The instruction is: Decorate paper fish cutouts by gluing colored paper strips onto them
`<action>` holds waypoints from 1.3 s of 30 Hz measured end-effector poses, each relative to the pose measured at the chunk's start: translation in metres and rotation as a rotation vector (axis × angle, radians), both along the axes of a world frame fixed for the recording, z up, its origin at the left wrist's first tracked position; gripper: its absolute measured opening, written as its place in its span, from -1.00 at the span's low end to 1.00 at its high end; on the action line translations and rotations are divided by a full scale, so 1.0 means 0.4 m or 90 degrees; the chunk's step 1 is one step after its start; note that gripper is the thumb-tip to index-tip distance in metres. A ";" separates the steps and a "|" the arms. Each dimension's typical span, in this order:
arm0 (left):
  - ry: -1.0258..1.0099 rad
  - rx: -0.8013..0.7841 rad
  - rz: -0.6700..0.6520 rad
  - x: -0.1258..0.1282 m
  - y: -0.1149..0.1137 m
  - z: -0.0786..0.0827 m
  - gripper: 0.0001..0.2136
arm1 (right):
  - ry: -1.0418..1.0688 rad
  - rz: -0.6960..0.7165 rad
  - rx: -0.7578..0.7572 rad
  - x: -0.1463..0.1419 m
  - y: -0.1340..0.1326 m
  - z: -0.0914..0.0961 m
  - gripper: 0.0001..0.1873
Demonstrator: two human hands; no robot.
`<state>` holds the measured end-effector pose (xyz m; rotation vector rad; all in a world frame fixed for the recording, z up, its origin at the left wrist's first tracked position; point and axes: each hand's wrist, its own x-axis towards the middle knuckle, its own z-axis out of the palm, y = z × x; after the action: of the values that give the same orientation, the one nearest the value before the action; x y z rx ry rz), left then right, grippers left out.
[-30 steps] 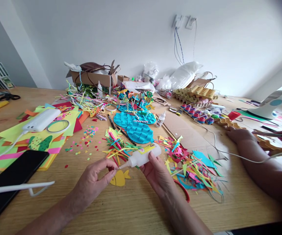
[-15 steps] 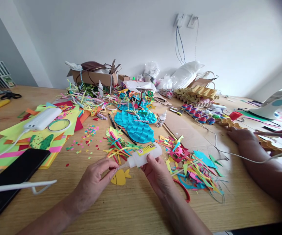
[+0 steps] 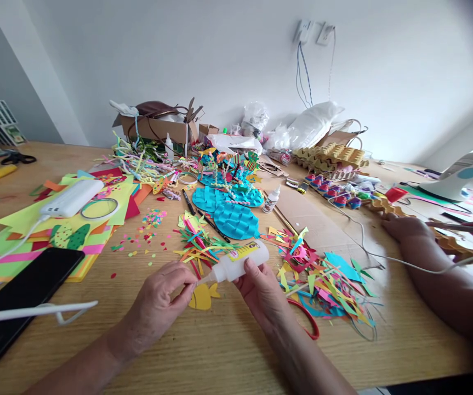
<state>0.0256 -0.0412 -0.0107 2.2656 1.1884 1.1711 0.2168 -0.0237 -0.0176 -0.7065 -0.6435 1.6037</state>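
My right hand [image 3: 261, 291] is wrapped round a translucent glue bottle [image 3: 240, 262] with a yellow label, tipped on its side with the nozzle to the left. The fingers of my left hand [image 3: 169, 293] are pinched together at the nozzle's tip; whether a cap is between them is hidden. Just below the nozzle, a yellow paper fish [image 3: 201, 297] lies on the wooden table. Past the bottle stands a blue folded-paper piece [image 3: 236, 220], with a decorated blue model [image 3: 230, 173] behind it.
Paper scraps [image 3: 326, 285] and red-handled scissors [image 3: 308, 318] lie to the right. At left are a black phone [image 3: 18, 307], a white power bank [image 3: 72, 198] and coloured paper sheets [image 3: 18, 219]. A co-worker's arm [image 3: 421, 263] reaches over egg cartons; a white cable [image 3: 400, 266] crosses there.
Both hands and the bottle are almost still, with only a slight shift to the left. The grip on the bottle and the pinch at its tip are the same.
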 end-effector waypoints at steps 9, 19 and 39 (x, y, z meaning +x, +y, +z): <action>-0.104 -0.130 0.014 -0.002 -0.004 0.019 -0.87 | 0.023 -0.008 -0.036 0.011 0.005 -0.001 -0.62; -0.295 -0.312 -0.017 -0.017 -0.009 -0.004 -0.91 | -0.021 -0.024 -0.042 0.026 0.010 -0.002 -0.59; -0.240 -0.269 -0.008 -0.001 -0.006 0.015 -0.90 | -0.203 -0.008 -0.092 0.050 -0.014 -0.018 -0.46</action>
<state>0.0250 -0.0437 -0.0048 1.6562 1.1375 1.1473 0.2367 -0.0294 -0.0249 -1.0855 -0.7551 1.5500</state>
